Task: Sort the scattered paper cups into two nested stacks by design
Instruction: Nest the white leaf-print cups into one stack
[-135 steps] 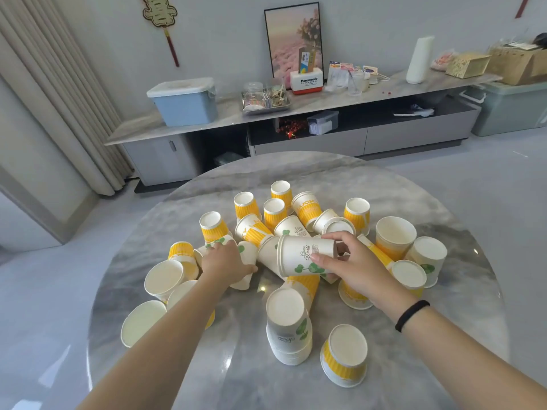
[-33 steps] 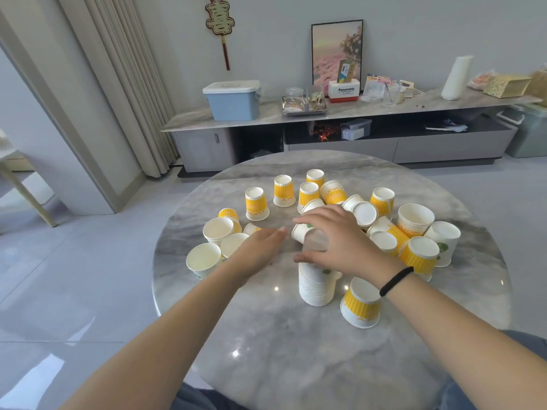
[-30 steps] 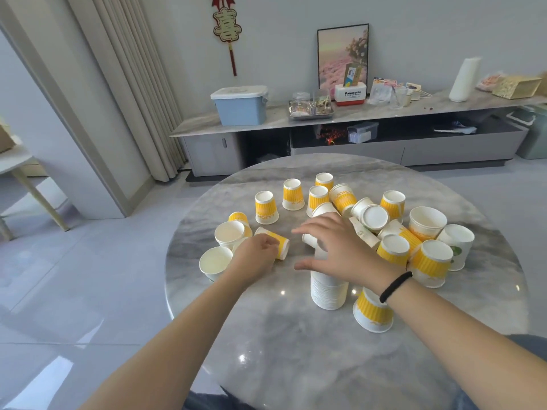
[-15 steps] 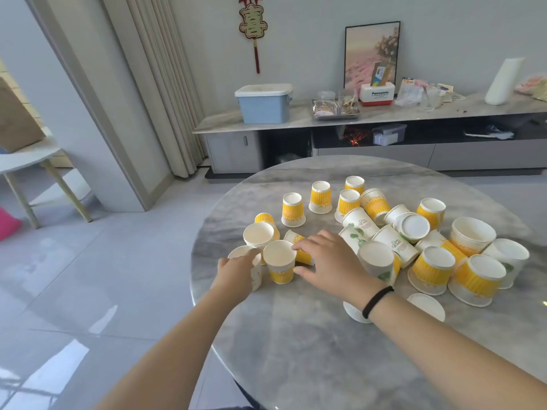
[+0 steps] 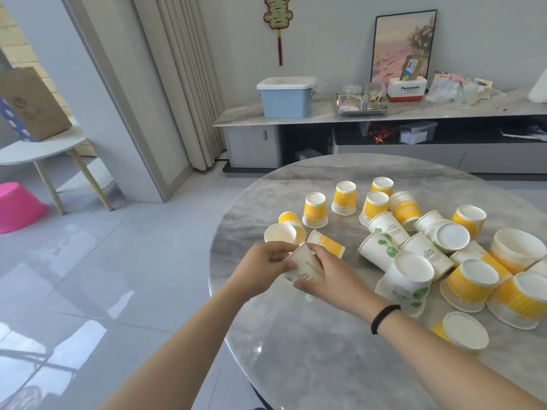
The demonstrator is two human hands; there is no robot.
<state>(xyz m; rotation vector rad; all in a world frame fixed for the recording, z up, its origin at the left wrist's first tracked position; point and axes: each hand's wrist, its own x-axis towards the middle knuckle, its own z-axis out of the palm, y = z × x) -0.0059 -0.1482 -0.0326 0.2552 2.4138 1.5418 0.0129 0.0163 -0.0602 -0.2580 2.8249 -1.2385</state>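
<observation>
Over the table's (image 5: 296,344) left edge, both hands have fingers curled round a leaf-print cup (image 5: 305,270): left hand (image 5: 263,266) steadies, right hand (image 5: 328,276) grips it, probably for nesting onto the leaf stack (image 5: 407,284) just right.

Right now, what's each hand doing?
Left hand: grips the green-leaf cup.
Right hand: grips the same cup from the other side.

Left hand (image 5: 260,266) and right hand (image 5: 328,276) curled together
</observation>
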